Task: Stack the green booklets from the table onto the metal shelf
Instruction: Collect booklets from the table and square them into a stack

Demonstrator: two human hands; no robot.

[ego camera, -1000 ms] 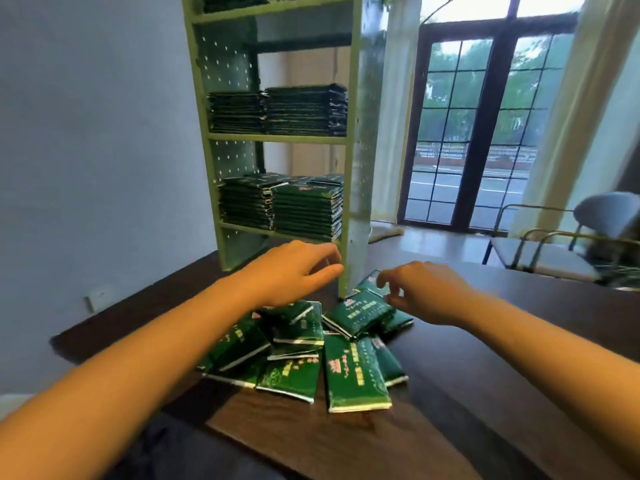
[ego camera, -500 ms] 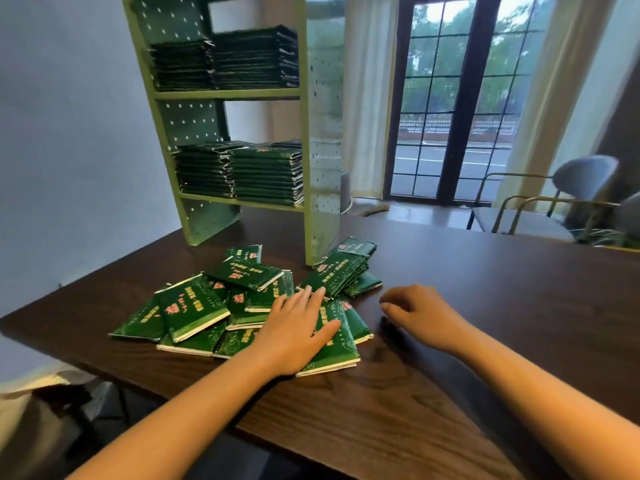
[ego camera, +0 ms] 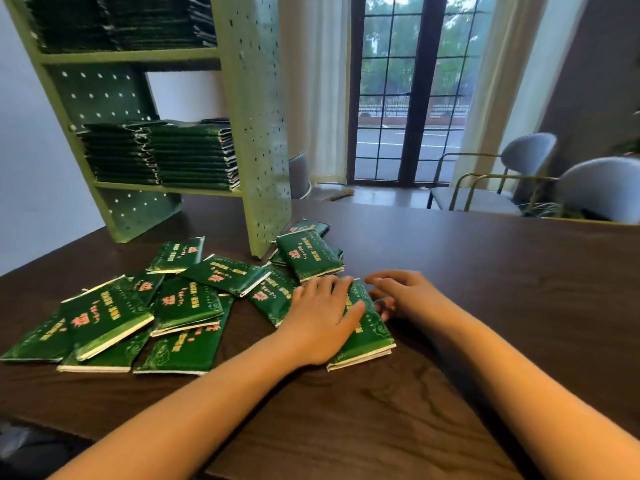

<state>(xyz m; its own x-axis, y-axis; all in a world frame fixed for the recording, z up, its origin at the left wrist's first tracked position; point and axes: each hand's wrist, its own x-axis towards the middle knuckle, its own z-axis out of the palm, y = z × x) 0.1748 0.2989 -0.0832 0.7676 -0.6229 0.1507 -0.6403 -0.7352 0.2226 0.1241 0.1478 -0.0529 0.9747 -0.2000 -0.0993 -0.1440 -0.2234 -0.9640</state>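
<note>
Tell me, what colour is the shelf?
Light green, with small holes; the metal shelf shows clearly in the head view.

Glossy green booklets [ego camera: 187,303] with pink and yellow print lie flat, overlapping in a loose scatter on the dark surface [ego camera: 502,306], at the foot of the pale-green perforated metal shelf [ego camera: 258,133]. Two neat stacks [ego camera: 194,155] sit on its lower level.

Dark wood-grain desk [ego camera: 485,306]; pale wall [ego camera: 20,168] at left; tall dark-framed gridded window [ego camera: 412,98] behind, daylight entering; cream curtains [ego camera: 318,98] either side; two grey chairs [ego camera: 528,155] with brass-coloured frames stand at right.
</note>
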